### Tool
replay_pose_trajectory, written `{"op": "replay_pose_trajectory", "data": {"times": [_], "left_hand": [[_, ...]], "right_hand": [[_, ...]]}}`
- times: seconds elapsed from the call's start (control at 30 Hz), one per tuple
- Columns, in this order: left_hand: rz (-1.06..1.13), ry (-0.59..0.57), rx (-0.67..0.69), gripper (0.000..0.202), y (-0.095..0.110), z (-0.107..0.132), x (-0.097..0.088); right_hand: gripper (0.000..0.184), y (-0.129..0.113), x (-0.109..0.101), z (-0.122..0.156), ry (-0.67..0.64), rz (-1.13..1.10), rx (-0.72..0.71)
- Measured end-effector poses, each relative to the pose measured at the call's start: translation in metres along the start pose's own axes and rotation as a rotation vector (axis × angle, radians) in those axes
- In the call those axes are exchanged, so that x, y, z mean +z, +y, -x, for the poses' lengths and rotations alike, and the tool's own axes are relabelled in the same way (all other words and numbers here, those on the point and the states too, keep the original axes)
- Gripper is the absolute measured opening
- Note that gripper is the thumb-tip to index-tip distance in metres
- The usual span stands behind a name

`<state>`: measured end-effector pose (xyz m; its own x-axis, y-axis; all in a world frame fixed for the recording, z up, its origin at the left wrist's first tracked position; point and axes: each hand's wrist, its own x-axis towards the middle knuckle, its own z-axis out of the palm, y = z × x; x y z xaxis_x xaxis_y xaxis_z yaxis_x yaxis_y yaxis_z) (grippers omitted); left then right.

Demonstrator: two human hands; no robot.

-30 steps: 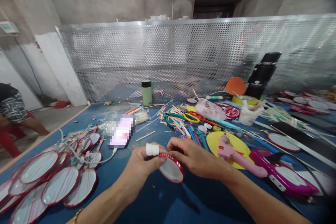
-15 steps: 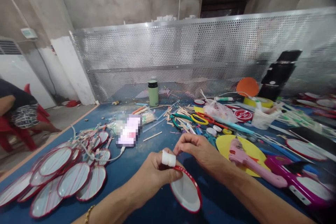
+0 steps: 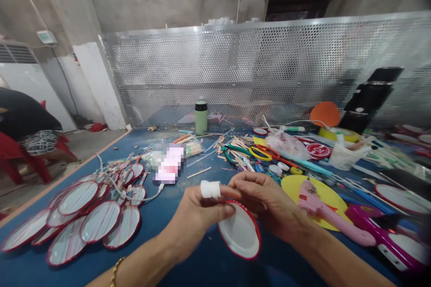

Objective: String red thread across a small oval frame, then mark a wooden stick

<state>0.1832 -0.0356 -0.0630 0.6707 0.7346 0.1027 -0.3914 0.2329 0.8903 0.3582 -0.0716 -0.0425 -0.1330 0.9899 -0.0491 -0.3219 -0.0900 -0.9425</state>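
Note:
My left hand is closed on the rim of a small white oval disc with a red edge, held just above the blue table. A white tape wrap sits on its index finger. My right hand pinches the disc's upper red edge, its fingertips meeting those of the left hand. Both hands are near the table's front middle.
A pile of finished red-rimmed oval fans lies at the left. A pink glue gun rests on a yellow disc at the right. Scissors, sticks and a green bottle stand further back. A seated person is at far left.
My right hand moved back down onto the disc's top edge, meeting the left fingertips. The disc stays in the left hand. The view shifted slightly left.

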Motion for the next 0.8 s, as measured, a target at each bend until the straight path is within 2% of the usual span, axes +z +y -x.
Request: {"op": "replay_pose_trajectory", "data": {"times": [0.1, 0.17, 0.23, 0.37, 0.47, 0.53, 0.67, 0.8], "left_hand": [[0.046, 0.101, 0.041, 0.058, -0.002, -0.001, -0.001], [0.004, 0.168, 0.041, 0.07, -0.003, -0.003, -0.002], [-0.082, 0.22, 0.003, 0.065, -0.003, -0.005, -0.005], [-0.252, 0.261, -0.037, 0.03, -0.001, -0.012, -0.01], [-0.299, 0.305, 0.003, 0.024, 0.001, -0.017, -0.014], [-0.31, 0.363, 0.029, 0.028, 0.003, -0.019, -0.016], [-0.347, 0.443, 0.054, 0.033, 0.006, -0.02, -0.017], [-0.367, 0.51, 0.067, 0.037, 0.01, -0.022, -0.021]], "right_hand": [[0.033, 0.002, 0.001, -0.002, 0.044, -0.004, -0.016], [0.034, 0.002, 0.0, -0.001, 0.067, 0.058, -0.069], [0.031, 0.001, 0.0, 0.003, 0.06, 0.248, -0.165], [0.022, 0.003, 0.003, 0.012, -0.084, 0.851, -0.475], [0.023, 0.011, 0.007, 0.014, -0.129, 1.045, -0.607], [0.023, 0.015, 0.009, 0.012, -0.046, 1.001, -0.556], [0.027, 0.019, 0.012, 0.007, 0.199, 0.683, -0.342], [0.027, 0.02, 0.015, 0.006, 0.214, 0.6, -0.314]]}}
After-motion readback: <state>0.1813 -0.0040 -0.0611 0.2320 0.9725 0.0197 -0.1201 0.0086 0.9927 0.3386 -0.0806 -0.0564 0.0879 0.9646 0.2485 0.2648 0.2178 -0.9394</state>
